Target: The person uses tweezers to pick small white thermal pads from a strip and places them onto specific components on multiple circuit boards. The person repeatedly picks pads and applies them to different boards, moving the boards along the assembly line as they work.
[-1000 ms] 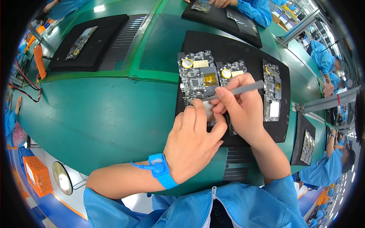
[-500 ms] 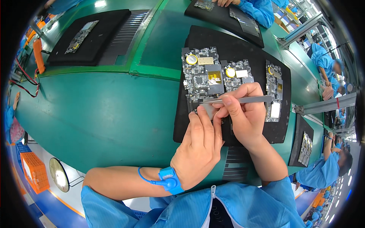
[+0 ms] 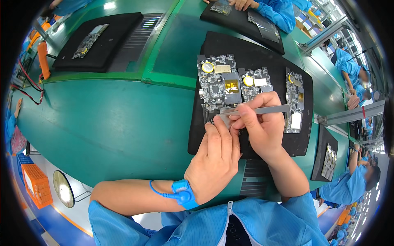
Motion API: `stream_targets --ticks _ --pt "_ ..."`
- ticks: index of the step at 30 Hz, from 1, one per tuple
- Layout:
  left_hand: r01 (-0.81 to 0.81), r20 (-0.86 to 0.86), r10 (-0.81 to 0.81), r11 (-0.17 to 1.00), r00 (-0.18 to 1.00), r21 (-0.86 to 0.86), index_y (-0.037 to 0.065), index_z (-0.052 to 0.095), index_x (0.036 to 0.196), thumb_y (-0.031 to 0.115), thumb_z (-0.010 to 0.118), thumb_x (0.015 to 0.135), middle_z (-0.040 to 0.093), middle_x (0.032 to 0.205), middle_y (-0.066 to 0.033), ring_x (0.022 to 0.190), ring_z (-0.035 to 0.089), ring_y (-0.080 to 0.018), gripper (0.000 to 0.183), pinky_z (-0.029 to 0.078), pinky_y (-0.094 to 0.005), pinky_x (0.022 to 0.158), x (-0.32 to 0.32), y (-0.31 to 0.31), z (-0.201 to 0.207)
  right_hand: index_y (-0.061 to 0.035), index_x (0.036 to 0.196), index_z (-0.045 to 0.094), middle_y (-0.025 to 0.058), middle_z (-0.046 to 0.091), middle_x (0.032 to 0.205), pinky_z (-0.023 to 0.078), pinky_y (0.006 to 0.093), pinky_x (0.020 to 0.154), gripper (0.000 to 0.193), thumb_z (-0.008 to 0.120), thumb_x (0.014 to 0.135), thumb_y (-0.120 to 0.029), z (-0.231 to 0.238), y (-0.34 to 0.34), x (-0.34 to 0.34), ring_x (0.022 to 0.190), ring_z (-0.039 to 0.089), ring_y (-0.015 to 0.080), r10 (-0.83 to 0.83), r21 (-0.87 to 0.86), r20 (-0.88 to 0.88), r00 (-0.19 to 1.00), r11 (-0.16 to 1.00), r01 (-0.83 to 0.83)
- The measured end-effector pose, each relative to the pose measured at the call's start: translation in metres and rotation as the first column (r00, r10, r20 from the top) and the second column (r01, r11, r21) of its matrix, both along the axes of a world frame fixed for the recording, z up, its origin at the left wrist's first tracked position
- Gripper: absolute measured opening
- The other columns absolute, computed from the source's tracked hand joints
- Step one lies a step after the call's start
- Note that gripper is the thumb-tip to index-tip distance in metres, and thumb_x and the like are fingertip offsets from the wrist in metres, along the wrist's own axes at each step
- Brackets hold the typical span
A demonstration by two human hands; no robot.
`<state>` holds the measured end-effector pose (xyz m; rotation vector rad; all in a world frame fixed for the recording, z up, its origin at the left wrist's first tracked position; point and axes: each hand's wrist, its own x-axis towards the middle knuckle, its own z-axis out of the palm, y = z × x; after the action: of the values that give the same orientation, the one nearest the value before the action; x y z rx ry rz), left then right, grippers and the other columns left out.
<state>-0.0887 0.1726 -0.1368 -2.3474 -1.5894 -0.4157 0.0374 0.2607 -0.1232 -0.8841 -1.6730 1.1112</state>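
My right hand [image 3: 266,125] grips a pair of metal tweezers [image 3: 271,109] between thumb and fingers. The tweezers point left, their tips low over the near end of a dark circuit board [image 3: 215,84]. This board bears a round coin cell and a patch of yellow film. My left hand [image 3: 214,158], a blue wrist strap [image 3: 184,196] on its wrist, is closed on the board's near end, fingertips beside the tweezer tips. A silvery flat piece [image 3: 225,119] shows between the hands; what it is I cannot make out. My fingers hide part of the board.
A second circuit board [image 3: 255,82] and a third circuit board [image 3: 294,98] lie right of the first on a black pad [image 3: 279,61]. Another pad [image 3: 88,55] with a board lies far left. A co-worker's hand [image 3: 242,3] is at the far side.
My right hand and the tweezers have moved slightly left, and the tweezers tilt a little more. My left hand stays almost still. The whole view has shifted slightly.
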Motion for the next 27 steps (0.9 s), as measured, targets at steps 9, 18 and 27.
stream_targets --ticks 9,18,27 --pt "0.163 0.433 -0.056 0.963 0.900 -0.214 0.002 0.055 0.110 0.018 0.077 0.066 0.045 0.122 -0.0263 0.098 0.050 -0.0345 0.053 0.046 -0.0402 0.082 -0.021 0.017 0.021 -0.0029 0.104 0.039 0.0134 0.057 0.061 0.040 0.0221 0.041 0.015 0.045 0.092 -0.009 0.032 -0.014 0.078 0.043 0.048 0.0135 -0.077 -0.103 -0.451 0.889 0.994 0.034" --pt "0.199 0.745 0.477 0.764 0.466 -0.614 -0.004 0.055 0.109 0.016 0.071 0.079 0.060 0.091 -0.0171 0.070 0.060 -0.0234 0.040 0.050 -0.0351 0.059 -0.079 0.027 0.026 0.0004 0.107 0.061 0.0080 0.064 0.087 0.031 0.0201 0.043 0.032 0.051 0.093 -0.027 0.047 -0.031 0.214 0.046 0.036 0.0049 -0.510 -0.227 0.570 0.644 0.656 0.720" --pt "0.091 0.745 0.273 0.909 0.609 -0.407 -0.006 0.050 0.116 0.002 0.061 0.083 0.058 0.103 -0.0138 0.078 0.060 -0.0184 0.036 0.050 -0.0294 0.067 -0.060 0.004 0.011 0.0052 0.117 0.052 0.0165 0.061 0.112 0.047 0.0346 0.086 0.058 0.078 0.074 -0.025 0.020 -0.050 0.227 0.100 0.058 0.0236 -0.429 -0.157 0.455 0.780 0.824 0.544"
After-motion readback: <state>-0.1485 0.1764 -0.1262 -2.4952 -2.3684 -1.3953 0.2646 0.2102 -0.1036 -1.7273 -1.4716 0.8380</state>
